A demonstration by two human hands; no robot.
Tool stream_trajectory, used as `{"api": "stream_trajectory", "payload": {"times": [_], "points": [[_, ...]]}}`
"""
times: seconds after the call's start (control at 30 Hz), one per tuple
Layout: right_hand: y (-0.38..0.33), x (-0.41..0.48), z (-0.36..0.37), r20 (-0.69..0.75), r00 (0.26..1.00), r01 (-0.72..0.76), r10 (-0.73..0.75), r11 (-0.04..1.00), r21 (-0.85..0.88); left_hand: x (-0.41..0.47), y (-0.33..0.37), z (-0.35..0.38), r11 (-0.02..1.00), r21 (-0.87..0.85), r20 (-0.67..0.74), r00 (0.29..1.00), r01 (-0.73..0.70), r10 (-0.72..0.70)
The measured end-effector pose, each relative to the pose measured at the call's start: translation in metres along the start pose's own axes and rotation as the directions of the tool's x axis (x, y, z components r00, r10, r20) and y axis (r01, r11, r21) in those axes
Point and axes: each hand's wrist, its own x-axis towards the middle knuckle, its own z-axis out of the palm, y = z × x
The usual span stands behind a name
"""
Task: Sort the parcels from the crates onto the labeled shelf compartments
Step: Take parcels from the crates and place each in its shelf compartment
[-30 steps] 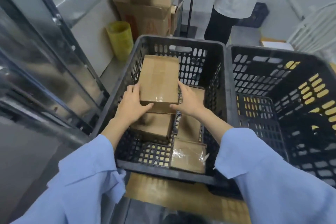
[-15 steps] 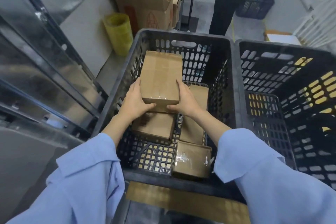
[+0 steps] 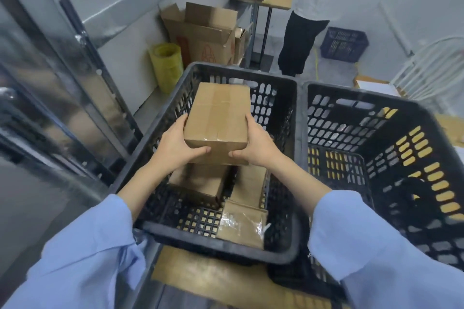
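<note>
While the left hand (image 3: 175, 144) and the right hand (image 3: 256, 144) clasp its near corners, a brown cardboard parcel (image 3: 218, 113) is held above the left black crate (image 3: 216, 248), its long side running away from the person. Each hand lays its thumb across the near end face and wraps its fingers along one side, so both are closed round the parcel.

Below it, on the crate floor, lie three more parcels: a box (image 3: 200, 183) right under the held one, a flat packet (image 3: 251, 183) just right of that, and a taped packet (image 3: 242, 226) against the near wall. A second black crate (image 3: 376, 98) stands touching the first on the right.

At far left a yellow roll (image 3: 167, 65) and an open carton (image 3: 203, 32) stand by the wall. Further off a second person (image 3: 301, 40) stands with one hand on stacked flat cardboard, a blue crate (image 3: 344, 42) on the floor to their right.
</note>
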Motion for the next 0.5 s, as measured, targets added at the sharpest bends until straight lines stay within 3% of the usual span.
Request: {"api": "stream_trajectory", "payload": {"times": [0.3, 0.5], "points": [[-0.016, -0.064, -0.063, -0.023, 0.96, 0.28, -0.28, 0.96, 0.011, -0.078, 0.072, -0.01, 1.0, 0.006, -0.234, 0.972, 0.026, -0.024], [-0.027, -0.128, -0.095, 0.091, 0.857, 0.507, -0.507, 0.862, 0.027, -0.177, 0.126, -0.001, 0.996, -0.022, -0.477, 0.875, 0.086, -0.086]]}}
